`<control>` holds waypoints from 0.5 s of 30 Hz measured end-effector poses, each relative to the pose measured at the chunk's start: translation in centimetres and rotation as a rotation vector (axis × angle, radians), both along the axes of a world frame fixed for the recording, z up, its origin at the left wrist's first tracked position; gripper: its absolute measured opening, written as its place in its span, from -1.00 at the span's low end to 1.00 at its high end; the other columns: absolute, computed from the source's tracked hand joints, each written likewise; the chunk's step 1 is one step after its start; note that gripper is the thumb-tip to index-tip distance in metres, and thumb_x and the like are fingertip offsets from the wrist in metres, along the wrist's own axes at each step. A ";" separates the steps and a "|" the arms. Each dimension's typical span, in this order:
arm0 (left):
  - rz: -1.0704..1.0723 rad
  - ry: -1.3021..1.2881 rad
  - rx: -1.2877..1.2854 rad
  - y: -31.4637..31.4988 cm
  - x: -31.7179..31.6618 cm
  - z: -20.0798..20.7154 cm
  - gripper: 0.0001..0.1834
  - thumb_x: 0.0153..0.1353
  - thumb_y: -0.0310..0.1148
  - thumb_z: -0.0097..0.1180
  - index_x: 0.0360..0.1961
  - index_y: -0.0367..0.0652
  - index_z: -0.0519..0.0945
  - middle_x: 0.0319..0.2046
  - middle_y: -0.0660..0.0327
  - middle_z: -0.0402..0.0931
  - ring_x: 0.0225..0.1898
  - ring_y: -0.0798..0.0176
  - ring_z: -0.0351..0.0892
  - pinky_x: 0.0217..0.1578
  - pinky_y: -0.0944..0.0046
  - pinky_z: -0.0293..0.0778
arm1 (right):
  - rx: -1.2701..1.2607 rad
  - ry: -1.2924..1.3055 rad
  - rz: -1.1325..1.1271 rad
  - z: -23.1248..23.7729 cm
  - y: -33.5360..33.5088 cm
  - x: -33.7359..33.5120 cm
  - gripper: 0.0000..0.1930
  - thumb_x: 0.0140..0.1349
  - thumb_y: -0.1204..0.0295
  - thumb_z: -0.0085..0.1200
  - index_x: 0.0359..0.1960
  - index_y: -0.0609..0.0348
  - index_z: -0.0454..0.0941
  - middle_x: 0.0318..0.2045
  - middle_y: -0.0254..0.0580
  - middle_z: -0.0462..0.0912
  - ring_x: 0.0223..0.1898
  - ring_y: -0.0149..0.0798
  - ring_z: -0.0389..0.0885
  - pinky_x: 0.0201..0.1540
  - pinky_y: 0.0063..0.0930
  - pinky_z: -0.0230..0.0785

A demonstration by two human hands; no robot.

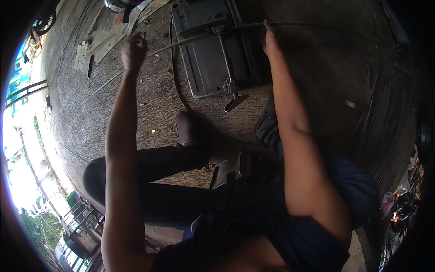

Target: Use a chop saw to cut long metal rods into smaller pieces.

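A long thin metal rod (pixel 181 41) crosses a dark metal cut-off saw base (pixel 201 63), running on beyond both sides. The base carries a clamp screw (pixel 224 54) with a crank handle (pixel 235 102). At the far right of the base, my right hand (pixel 270 41) has its fingers closed at the rod. My left hand (pixel 132 52) is to the left of the base, its fingers curled and slightly blurred. The rod passes by that wrist, below the fingers; whatever they may hold is too small to make out.
Flattened cardboard pieces (pixel 106 43) lie on the rough floor at the far left. A dark cable (pixel 176 81) curves along the base's left side. My shoe (pixel 183 128) and bent legs are near it. Long dark bars (pixel 385 109) lie at the right, with mixed litter (pixel 403 204) behind.
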State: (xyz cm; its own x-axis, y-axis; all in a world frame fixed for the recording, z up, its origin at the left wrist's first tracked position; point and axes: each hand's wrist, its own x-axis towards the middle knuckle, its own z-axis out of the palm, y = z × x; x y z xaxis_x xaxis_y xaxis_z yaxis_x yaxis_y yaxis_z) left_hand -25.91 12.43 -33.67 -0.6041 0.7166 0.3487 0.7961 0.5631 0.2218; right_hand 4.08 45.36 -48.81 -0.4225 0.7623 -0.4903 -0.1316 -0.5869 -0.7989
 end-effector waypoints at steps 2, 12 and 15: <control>0.163 0.253 0.179 -1.4 -2.8 6.2 -0.78 0.17 -0.21 0.02 -0.40 -0.07 0.65 -0.55 0.10 0.61 -0.51 0.05 0.64 -0.45 0.14 0.55 | -0.052 -0.002 0.037 1.3 -3.0 -0.8 -0.59 0.16 0.09 0.12 -0.02 -0.04 0.45 -0.13 -0.32 0.53 -0.18 -0.26 0.46 -0.04 -0.35 0.25; -0.221 -0.854 0.470 6.7 9.9 37.2 -0.38 0.20 0.09 0.03 0.13 -0.12 0.40 -0.13 0.16 0.48 -0.11 0.14 0.52 -0.09 0.15 0.45 | 0.533 -0.936 -0.179 7.1 -15.1 4.4 -0.68 0.04 0.27 0.09 -0.18 0.12 0.46 -0.23 -0.07 0.58 -0.16 -0.04 0.57 -0.09 -0.17 0.38; -0.606 0.378 -0.167 9.6 4.2 37.7 -0.41 0.04 0.02 0.22 0.02 -0.13 0.53 -0.23 0.18 0.58 -0.18 0.24 0.56 -0.16 0.18 0.45 | 0.694 -0.714 -0.049 8.7 -22.2 5.7 -0.65 -0.19 0.49 0.06 -0.25 0.16 0.40 -0.33 -0.02 0.51 -0.21 0.05 0.51 -0.10 -0.15 0.33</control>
State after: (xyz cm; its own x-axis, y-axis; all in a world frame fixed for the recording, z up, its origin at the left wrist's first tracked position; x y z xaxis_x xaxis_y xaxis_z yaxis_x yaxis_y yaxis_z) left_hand -21.67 22.04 4.06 0.0554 0.9487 0.3114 0.9837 0.0016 -0.1798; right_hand 9.73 23.14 -40.13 -0.1621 0.9852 -0.0565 0.5022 0.0331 -0.8641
